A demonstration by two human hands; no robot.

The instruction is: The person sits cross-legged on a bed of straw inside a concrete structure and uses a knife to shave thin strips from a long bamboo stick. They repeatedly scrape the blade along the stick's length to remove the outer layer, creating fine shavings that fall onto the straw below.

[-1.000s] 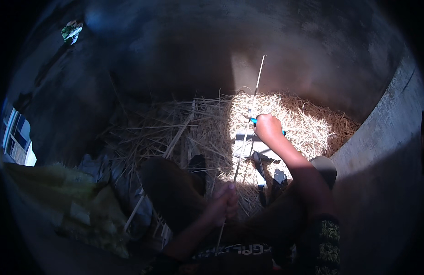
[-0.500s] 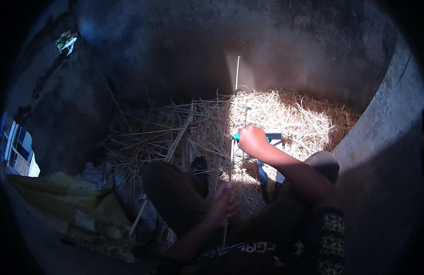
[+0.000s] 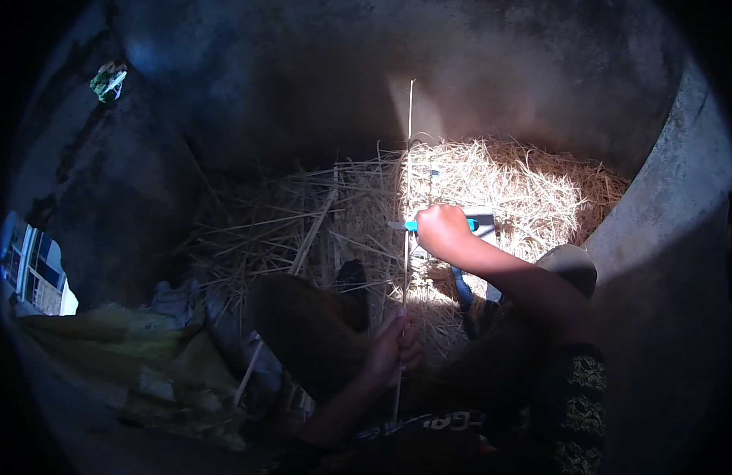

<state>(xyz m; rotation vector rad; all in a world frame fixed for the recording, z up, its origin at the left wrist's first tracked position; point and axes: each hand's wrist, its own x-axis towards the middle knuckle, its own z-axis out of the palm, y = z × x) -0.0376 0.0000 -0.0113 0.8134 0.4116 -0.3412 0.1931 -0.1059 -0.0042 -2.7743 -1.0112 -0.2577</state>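
The left grip is clasping a thin, straight, pale, cane-like strip; the right grip is clenching a turquoise-handled knife, its grey blade probably best lying shallow.

One hard patch of light in deep gloom
The pale, dry straw heap burns nearly white where lit, the light's source out of view; the bare right hand shines, while the bare left hand and the dark cloth trousers sink into shadow; a slanting shadow edge cuts the grey, curved right-hand wall; black corners and fisheye bending close the rim.
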